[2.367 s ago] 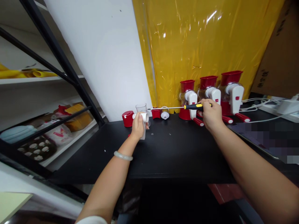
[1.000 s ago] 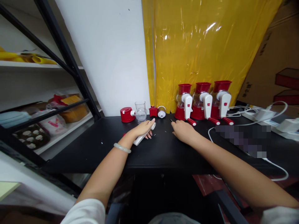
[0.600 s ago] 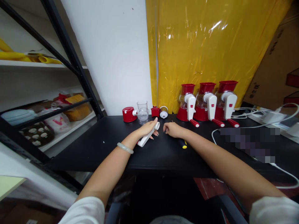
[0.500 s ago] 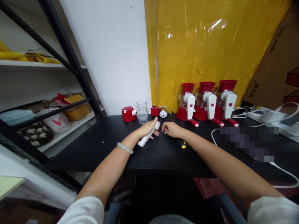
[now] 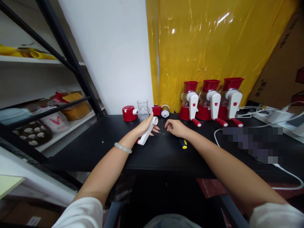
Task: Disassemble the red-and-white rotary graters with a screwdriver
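Note:
My left hand (image 5: pixel 144 126) grips a white crank handle (image 5: pixel 147 131), which is tilted with its round socket end up and its red grip low beside my palm. On the black tabletop between my hands lie small metal screws (image 5: pixel 163 133). Just right of them, my right hand (image 5: pixel 175 127) rests low with fingers curled together; whatever the fingertips hold, if anything, is hidden. A screwdriver with a dark and yellow handle (image 5: pixel 184 144) lies partly under my right wrist.
Behind my hands stand a red base (image 5: pixel 129 114), a clear plastic housing (image 5: pixel 142 110), a red hopper part (image 5: pixel 156 110) and a white-rimmed drum (image 5: pixel 165 111). Several assembled red-and-white rotary graters (image 5: pixel 211 101) line the back right. White cables (image 5: pixel 251 111) run at right; a black-framed shelf (image 5: pixel 78 68) stands left.
The crank handle in my left hand has tipped a little more upright. Small screws now show on the tabletop between my hands. My right hand stays almost in place, fingers still curled.

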Demonstrator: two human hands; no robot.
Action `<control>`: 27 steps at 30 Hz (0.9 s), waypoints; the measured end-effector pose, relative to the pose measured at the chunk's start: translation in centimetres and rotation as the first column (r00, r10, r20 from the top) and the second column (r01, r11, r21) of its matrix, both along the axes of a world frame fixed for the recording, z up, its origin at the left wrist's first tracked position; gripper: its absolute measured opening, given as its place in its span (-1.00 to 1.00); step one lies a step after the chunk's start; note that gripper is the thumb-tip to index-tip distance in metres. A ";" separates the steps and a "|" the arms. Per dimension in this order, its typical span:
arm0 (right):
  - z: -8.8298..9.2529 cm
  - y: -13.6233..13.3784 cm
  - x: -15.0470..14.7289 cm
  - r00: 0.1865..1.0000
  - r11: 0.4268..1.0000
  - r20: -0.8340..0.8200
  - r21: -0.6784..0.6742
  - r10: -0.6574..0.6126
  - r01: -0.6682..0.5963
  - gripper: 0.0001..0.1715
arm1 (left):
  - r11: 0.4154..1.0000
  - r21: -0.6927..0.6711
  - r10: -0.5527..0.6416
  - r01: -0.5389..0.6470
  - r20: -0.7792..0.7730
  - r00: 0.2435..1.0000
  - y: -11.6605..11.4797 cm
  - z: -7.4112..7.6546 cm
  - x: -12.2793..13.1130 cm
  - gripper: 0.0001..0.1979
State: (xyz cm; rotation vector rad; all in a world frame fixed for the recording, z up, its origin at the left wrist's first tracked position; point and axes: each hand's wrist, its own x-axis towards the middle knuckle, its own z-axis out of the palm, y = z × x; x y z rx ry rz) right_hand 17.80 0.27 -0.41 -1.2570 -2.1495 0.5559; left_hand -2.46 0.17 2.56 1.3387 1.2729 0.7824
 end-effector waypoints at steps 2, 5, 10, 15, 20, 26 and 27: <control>-0.3 0.0 0.0 0.999 1.000 0.048 0.008 0.022 -0.022 -0.67 | 0.999 -0.027 0.021 -0.021 -0.028 0.999 0.1 0.0 -0.1 -0.25; -0.9 0.2 -0.5 0.992 0.999 0.117 0.028 0.038 -0.041 -0.71 | 0.999 -0.051 -0.002 -0.001 -0.068 0.998 0.2 -0.5 0.0 -0.23; -1.3 0.3 -1.6 0.989 0.991 0.132 0.101 0.072 -0.086 -0.72 | 0.995 -0.064 -0.076 0.071 -0.074 0.994 0.3 -1.0 0.7 -0.18; -0.7 -0.1 -1.6 0.994 0.990 0.090 0.119 0.063 -0.073 -0.73 | 0.997 -0.059 -0.045 0.044 -0.018 0.999 -0.1 -0.3 0.2 -0.20; 0.2 -0.7 -1.0 0.974 0.981 -0.224 0.196 0.034 0.011 -0.94 | 0.999 0.023 -0.029 0.026 0.120 0.992 -0.4 1.1 -0.7 -0.23; -0.2 -1.2 -2.5 0.802 0.980 -0.585 -0.058 0.123 -0.192 -0.59 | 0.854 0.516 0.027 -0.059 0.070 0.997 -1.2 0.2 0.0 -0.36; -0.3 -1.3 -2.8 0.771 0.965 -0.623 -0.095 0.132 -0.243 -0.53 | 0.799 0.600 0.029 -0.041 0.030 0.999 -1.4 -0.1 0.1 -0.38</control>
